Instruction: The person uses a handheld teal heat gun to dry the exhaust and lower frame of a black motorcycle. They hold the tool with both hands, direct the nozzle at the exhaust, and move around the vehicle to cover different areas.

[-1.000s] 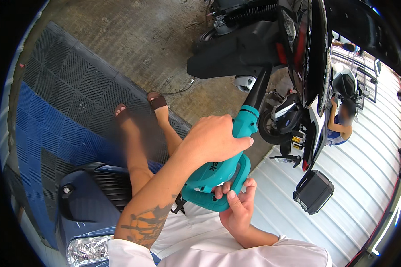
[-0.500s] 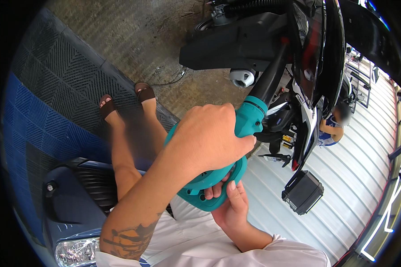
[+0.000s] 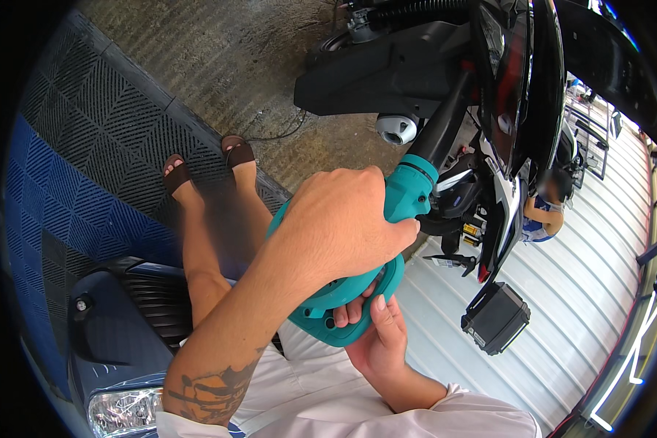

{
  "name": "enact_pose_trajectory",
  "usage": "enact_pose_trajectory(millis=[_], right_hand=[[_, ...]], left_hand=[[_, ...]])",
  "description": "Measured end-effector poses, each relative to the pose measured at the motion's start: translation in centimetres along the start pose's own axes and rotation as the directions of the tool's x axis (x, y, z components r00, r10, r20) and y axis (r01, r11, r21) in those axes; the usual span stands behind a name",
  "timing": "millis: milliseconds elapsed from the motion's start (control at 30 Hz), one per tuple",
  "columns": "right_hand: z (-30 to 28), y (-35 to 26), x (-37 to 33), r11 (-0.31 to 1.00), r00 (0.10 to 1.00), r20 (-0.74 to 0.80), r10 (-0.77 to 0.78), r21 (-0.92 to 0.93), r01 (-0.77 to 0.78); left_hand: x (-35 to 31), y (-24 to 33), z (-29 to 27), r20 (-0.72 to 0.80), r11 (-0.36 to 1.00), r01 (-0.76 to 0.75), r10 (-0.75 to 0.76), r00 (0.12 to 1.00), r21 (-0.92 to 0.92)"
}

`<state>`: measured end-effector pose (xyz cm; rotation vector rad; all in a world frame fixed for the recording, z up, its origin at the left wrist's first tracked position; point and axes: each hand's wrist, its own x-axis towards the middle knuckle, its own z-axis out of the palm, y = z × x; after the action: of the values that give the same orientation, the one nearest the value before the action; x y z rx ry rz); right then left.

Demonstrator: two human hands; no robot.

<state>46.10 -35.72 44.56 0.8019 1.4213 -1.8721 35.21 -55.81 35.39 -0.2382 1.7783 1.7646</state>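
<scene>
A teal handheld blower (image 3: 409,196) with a long black nozzle (image 3: 445,128) is held in front of my body, the nozzle slanting up and right toward a motorcycle. My left hand (image 3: 336,219) comes from the lower left and is closed over the top of the blower's body, thumb to the right; its other fingertips are mostly hidden. Below it, my right hand (image 3: 379,332) grips the blower's looped handle (image 3: 354,336), fingertips showing through the opening and the thumb along the outer side. The nozzle's tip overlaps the dark motorcycle (image 3: 515,95) bodywork, so contact is uncertain.
A silver exhaust end (image 3: 397,130) sits beside the nozzle. At right are a black top case (image 3: 496,317) and a crouching person (image 3: 544,215) behind the motorcycle. A dark blue vehicle front with a headlight (image 3: 124,412) is close at lower left. Ridged floor tiles (image 3: 117,139) meet wet concrete.
Both hands keep the same grip. The blower has shifted only very slightly, and the crouching person's head has moved a little.
</scene>
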Motion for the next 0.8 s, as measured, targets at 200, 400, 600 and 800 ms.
enact_pose_trajectory(millis=[200,400,600,800], right_hand=[[0.0,-0.2,0.1,1.000,1.000,-0.004,0.009,0.003,-0.009],[-0.1,-0.3,0.3,0.999,1.000,0.000,0.030,0.017,-0.030],[-0.2,-0.3,0.4,0.998,0.999,-0.012,0.049,0.032,-0.049],[-0.3,-0.4,0.4,0.997,0.998,-0.023,0.059,0.044,-0.057]], left_hand=[[0.2,0.0,0.0,0.003,1.000,0.011,-0.011,1.000,-0.012],[0.3,-0.2,0.0,-0.021,1.000,0.011,-0.011,1.000,-0.019],[0.6,-0.2,0.0,0.001,0.999,0.052,-0.052,0.999,-0.016],[1.1,-0.3,0.5,0.025,0.998,0.057,-0.057,0.998,0.007]])
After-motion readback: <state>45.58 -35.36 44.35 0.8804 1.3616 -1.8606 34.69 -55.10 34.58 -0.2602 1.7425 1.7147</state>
